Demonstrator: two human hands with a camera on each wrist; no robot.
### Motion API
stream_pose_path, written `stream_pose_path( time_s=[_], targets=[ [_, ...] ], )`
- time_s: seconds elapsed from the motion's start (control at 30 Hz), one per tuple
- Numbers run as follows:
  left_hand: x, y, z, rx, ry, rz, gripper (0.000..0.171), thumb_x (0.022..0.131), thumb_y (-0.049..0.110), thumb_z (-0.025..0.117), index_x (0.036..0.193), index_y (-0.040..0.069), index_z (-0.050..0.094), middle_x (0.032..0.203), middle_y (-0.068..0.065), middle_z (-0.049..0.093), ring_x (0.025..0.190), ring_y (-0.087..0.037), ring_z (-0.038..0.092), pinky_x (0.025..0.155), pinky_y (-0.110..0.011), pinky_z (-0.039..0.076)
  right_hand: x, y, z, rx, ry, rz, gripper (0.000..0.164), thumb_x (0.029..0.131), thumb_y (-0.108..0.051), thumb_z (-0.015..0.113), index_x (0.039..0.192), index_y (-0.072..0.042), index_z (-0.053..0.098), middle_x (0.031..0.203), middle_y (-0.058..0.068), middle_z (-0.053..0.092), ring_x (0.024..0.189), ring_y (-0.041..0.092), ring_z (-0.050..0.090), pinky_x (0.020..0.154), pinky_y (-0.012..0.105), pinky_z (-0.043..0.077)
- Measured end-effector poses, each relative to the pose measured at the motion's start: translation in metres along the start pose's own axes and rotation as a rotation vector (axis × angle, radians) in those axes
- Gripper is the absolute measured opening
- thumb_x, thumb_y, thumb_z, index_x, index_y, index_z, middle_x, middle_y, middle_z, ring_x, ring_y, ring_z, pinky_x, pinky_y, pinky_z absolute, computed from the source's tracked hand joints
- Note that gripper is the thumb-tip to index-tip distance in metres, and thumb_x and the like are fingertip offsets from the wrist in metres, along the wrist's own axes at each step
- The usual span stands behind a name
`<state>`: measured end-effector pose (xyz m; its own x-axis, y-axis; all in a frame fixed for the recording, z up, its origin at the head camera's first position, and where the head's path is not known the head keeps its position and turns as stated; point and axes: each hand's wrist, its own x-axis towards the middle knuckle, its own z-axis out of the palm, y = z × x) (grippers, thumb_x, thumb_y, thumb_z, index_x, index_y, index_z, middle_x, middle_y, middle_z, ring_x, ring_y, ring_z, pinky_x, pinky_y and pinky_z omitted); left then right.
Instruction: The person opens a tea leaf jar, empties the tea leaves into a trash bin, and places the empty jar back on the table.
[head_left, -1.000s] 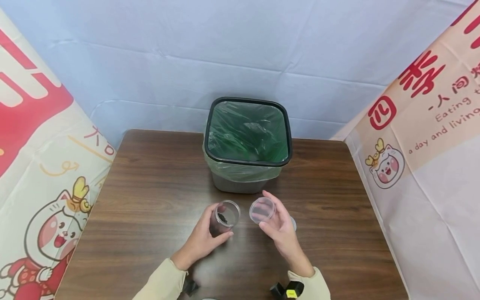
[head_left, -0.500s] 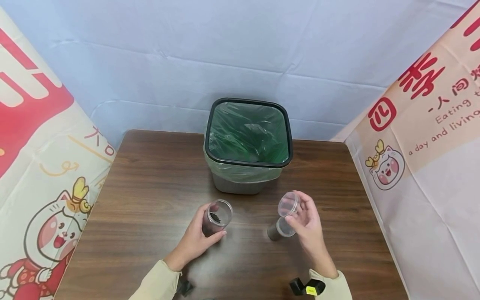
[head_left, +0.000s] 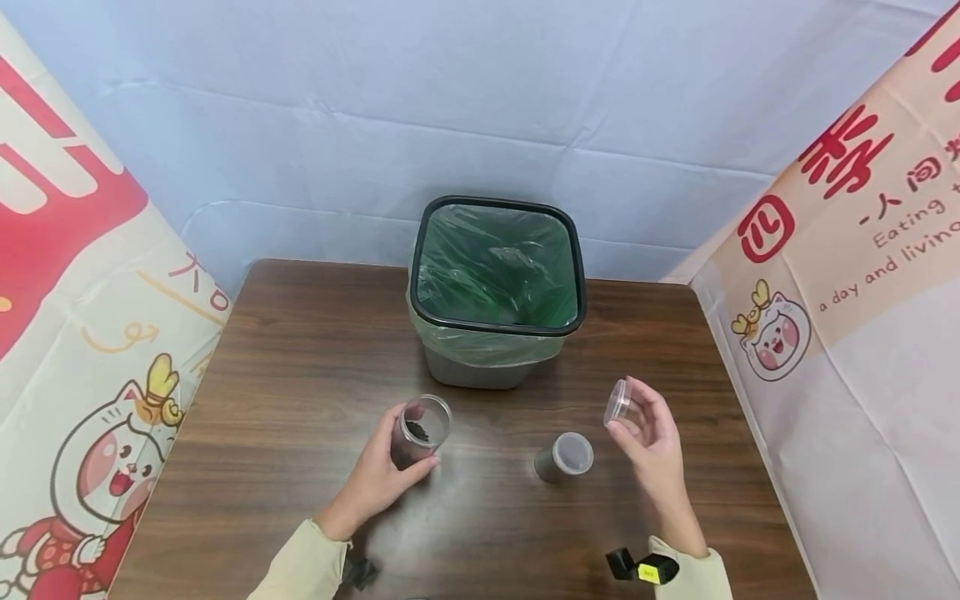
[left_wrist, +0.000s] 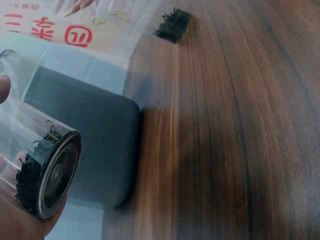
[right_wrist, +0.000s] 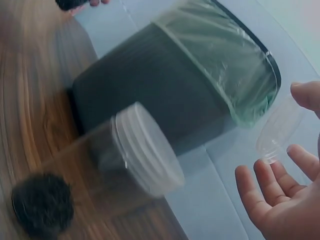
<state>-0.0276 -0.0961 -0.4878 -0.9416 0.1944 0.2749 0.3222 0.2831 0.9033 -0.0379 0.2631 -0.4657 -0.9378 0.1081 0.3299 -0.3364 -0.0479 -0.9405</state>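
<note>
My left hand (head_left: pixel 371 471) grips an open clear jar (head_left: pixel 425 417), its mouth tipped toward the bin. Dark, dry, leaf-like bits (left_wrist: pixel 30 182) have gathered near its base in the left wrist view. Off to the right, my right hand (head_left: pixel 658 437) pinches a clear round lid (head_left: pixel 618 403) by its edge, well above the table. Between the two hands a second clear jar (head_left: pixel 564 460) stands upright with a whitish lid (right_wrist: pixel 152 150) on. Similar dark bits (right_wrist: pixel 42 202) fill its bottom in the right wrist view.
A grey bin (head_left: pixel 480 375) with a black rim and a green plastic liner (head_left: pixel 495 258) stands at the back of the brown wooden table (head_left: pixel 315 350). Pale cloth (head_left: pixel 360 125) hangs behind, and printed banners (head_left: pixel 885 292) line both sides.
My right hand has moved right with the lid, uncovering the second jar from view. The left hand has shifted slightly left with the open jar.
</note>
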Motion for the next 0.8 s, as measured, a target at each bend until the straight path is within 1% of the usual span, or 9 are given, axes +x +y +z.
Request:
stream_pose_path(
  time_s=[0.1,0.2,0.23,0.37,0.47,0.57,0.67,0.73,0.8],
  targets=[
    [0.000,-0.001,-0.002,0.003,0.004,-0.011,0.072,0.071,0.010,0.080,0.131,-0.004,0.043,0.124,-0.017,0.056,0.114,-0.030,0.053,0.100,-0.018,0.033,0.000,0.003,-0.007,-0.112,0.031,0.029,0.062,0.077,0.023,0.058,0.135,0.014,0.039,0.122,0.010,0.052,0.108,0.015,0.053,0.083,0.019,0.049],
    [-0.002,-0.006,-0.003,0.008,0.015,-0.016,0.072,0.071,0.009,0.081,0.131,-0.001,0.043,0.124,-0.018,0.056,0.114,-0.030,0.053,0.100,-0.017,0.032,-0.002,0.006,-0.012,-0.252,0.068,0.056,0.064,0.075,0.020,0.064,0.134,0.012,0.042,0.119,0.011,0.052,0.106,0.017,0.053,0.081,0.018,0.048],
    [-0.002,-0.007,-0.003,0.008,0.017,-0.013,0.072,0.070,0.009,0.081,0.131,-0.001,0.043,0.124,-0.019,0.056,0.114,-0.031,0.053,0.100,-0.017,0.032,-0.003,0.006,-0.013,-0.295,0.076,0.063,0.065,0.073,0.019,0.066,0.134,0.012,0.043,0.118,0.013,0.052,0.104,0.018,0.053,0.079,0.018,0.049],
    [-0.005,-0.025,-0.003,0.002,0.027,-0.016,0.075,0.070,0.011,0.081,0.133,0.000,0.042,0.125,-0.016,0.055,0.115,-0.030,0.052,0.101,-0.018,0.031,-0.007,0.007,-0.020,-0.459,0.089,0.064,0.068,0.070,0.015,0.071,0.133,0.010,0.046,0.117,0.019,0.051,0.102,0.024,0.051,0.074,0.017,0.048],
    [-0.007,-0.036,-0.003,-0.013,0.026,-0.025,0.078,0.071,0.018,0.081,0.136,0.002,0.041,0.127,-0.012,0.055,0.117,-0.027,0.051,0.102,-0.018,0.030,-0.010,0.014,-0.028,-0.579,0.093,0.092,0.069,0.072,0.007,0.075,0.135,0.005,0.047,0.119,0.018,0.052,0.102,0.021,0.051,0.073,0.015,0.048],
    [-0.007,-0.041,-0.005,-0.024,0.024,-0.015,0.078,0.072,0.026,0.080,0.137,0.006,0.041,0.127,-0.010,0.055,0.117,-0.025,0.051,0.102,-0.019,0.030,-0.013,0.024,-0.039,-0.706,0.091,0.124,0.070,0.072,-0.002,0.078,0.136,0.000,0.049,0.119,0.013,0.051,0.101,0.017,0.049,0.073,0.013,0.046],
    [-0.007,-0.042,-0.007,-0.019,0.033,0.004,0.077,0.073,0.029,0.080,0.136,0.007,0.042,0.127,-0.010,0.056,0.116,-0.023,0.051,0.101,-0.019,0.031,-0.015,0.033,-0.048,-0.812,0.068,0.135,0.071,0.072,-0.011,0.080,0.135,-0.001,0.050,0.118,0.013,0.052,0.099,0.016,0.048,0.070,0.012,0.045],
    [-0.006,-0.042,-0.009,-0.013,0.042,0.013,0.076,0.073,0.030,0.080,0.135,0.007,0.043,0.126,-0.010,0.056,0.117,-0.021,0.051,0.102,-0.019,0.031,-0.017,0.038,-0.054,-0.869,0.045,0.130,0.071,0.072,-0.015,0.081,0.134,0.000,0.049,0.118,0.015,0.052,0.099,0.018,0.048,0.068,0.013,0.046],
    [-0.005,-0.043,-0.011,-0.006,0.046,0.015,0.076,0.073,0.029,0.080,0.135,0.006,0.043,0.127,-0.011,0.056,0.117,-0.020,0.050,0.102,-0.018,0.030,-0.019,0.043,-0.058,-0.924,0.021,0.128,0.072,0.072,-0.019,0.081,0.134,0.000,0.049,0.118,0.016,0.052,0.100,0.020,0.048,0.068,0.018,0.047]
  ],
)
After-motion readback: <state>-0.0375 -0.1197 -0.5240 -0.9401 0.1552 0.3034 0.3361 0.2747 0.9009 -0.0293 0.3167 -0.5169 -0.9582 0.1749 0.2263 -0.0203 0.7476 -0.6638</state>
